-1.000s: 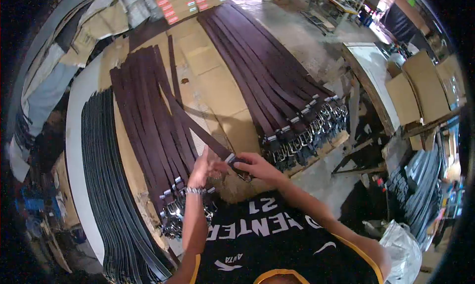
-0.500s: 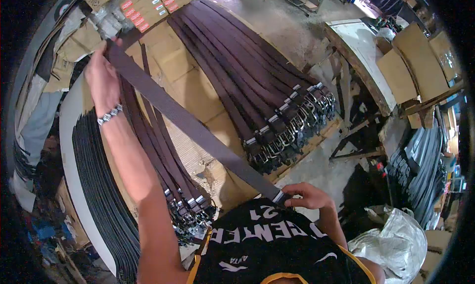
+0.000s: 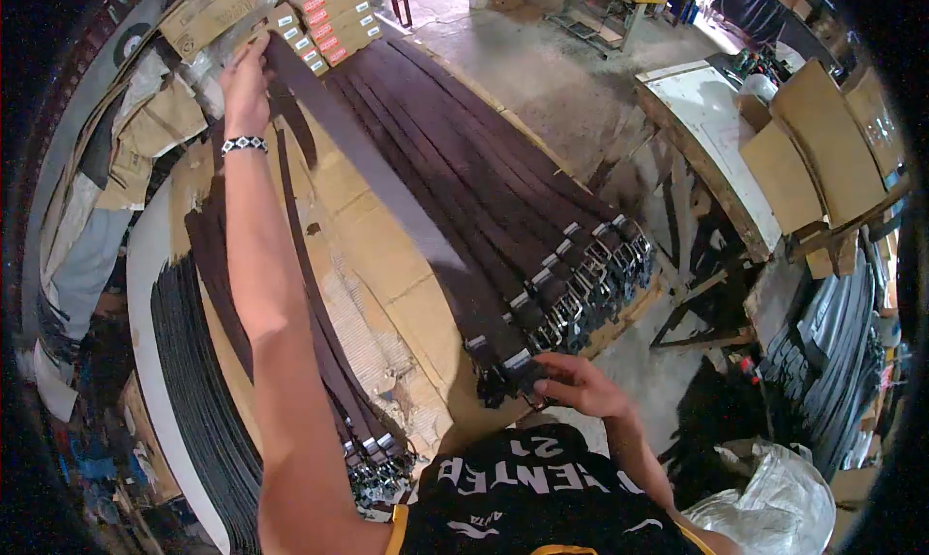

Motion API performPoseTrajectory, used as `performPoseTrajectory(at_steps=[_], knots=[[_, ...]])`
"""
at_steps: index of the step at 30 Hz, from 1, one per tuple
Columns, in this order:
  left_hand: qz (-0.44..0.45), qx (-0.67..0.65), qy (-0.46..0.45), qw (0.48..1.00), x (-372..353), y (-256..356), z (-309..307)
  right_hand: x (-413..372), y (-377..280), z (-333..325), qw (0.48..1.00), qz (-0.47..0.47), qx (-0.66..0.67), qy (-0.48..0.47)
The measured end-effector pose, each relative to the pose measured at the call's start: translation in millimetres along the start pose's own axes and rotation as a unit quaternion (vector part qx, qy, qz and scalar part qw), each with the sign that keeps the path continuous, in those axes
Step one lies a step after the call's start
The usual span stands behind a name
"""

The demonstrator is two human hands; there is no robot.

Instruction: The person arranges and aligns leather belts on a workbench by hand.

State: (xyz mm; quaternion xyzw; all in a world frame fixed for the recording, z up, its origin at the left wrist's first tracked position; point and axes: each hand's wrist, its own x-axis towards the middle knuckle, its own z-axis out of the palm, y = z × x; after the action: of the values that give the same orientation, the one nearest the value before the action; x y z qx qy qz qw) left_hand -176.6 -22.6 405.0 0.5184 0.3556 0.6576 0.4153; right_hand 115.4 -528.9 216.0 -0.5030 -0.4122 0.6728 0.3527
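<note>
One dark brown belt (image 3: 387, 182) stretches between my two hands, along the left side of a fanned row of brown belts (image 3: 484, 168). Its far end is pinched in my left hand (image 3: 246, 86), beside the stacked boxes. At the near end, my right hand (image 3: 581, 386) has its fingers closed on the belt's buckle end, next to the row's metal buckles (image 3: 571, 289). Under my left arm lies a smaller group of brown belts (image 3: 329, 361), with buckles toward me. Further left is a row of black belts (image 3: 194, 390).
Cardboard (image 3: 387, 265) covers the work surface. Small labelled boxes (image 3: 334, 23) are stacked at its far end. On the right are a white-topped table (image 3: 706, 120), cardboard pieces (image 3: 823, 139), hanging dark strips (image 3: 823, 332) and a silvery bag (image 3: 774, 487).
The stretched belt has moved from a diagonal across the bare cardboard to the side of the fanned row. My left hand moved away and right; my right hand moved slightly left.
</note>
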Motion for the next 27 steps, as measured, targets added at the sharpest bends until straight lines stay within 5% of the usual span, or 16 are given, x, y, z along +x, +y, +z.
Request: performPoseTrajectory(at_steps=[3, 5, 7, 8, 9, 10, 12, 15, 23, 26, 27], knots=[[-0.014, 0.042, -0.012, 0.999, -5, -24, 33, -5, 0, -15, 0.998, 0.031, -0.014, 0.044], [-0.003, 0.071, -0.023, 0.997, 9, -97, 37, -13, 8, -25, 0.998, 0.044, -0.018, 0.049], [-0.139, -0.023, -0.057, 0.988, 1, -194, 36, -21, 6, -29, 0.993, 0.084, -0.014, 0.080], [-0.187, 0.006, 0.034, 0.982, -42, -189, 59, -25, 5, -30, 0.990, 0.105, -0.013, 0.094], [-0.269, -0.029, -0.055, 0.961, -48, -241, 49, -27, 7, -31, 0.988, 0.112, -0.017, 0.104], [-0.298, -0.105, -0.033, 0.948, -62, -310, 42, -29, 10, -32, 0.986, 0.119, -0.020, 0.115], [-0.410, -0.065, 0.037, 0.909, -108, -351, 49, -36, 21, -31, 0.982, 0.136, -0.002, 0.128], [-0.358, -0.002, 0.098, 0.929, -155, -373, 60, -43, 7, -22, 0.967, 0.199, 0.064, 0.144], [-0.321, 0.015, 0.091, 0.942, -118, -387, 43, -24, 2, -14, 0.963, 0.222, 0.063, 0.137], [-0.211, 0.392, -0.002, 0.895, -108, -420, 22, 0, 1, -20, 0.973, 0.193, 0.038, 0.124], [-0.310, 0.400, -0.043, 0.861, -113, -392, 26, 8, -3, -22, 0.977, 0.179, 0.032, 0.111]])
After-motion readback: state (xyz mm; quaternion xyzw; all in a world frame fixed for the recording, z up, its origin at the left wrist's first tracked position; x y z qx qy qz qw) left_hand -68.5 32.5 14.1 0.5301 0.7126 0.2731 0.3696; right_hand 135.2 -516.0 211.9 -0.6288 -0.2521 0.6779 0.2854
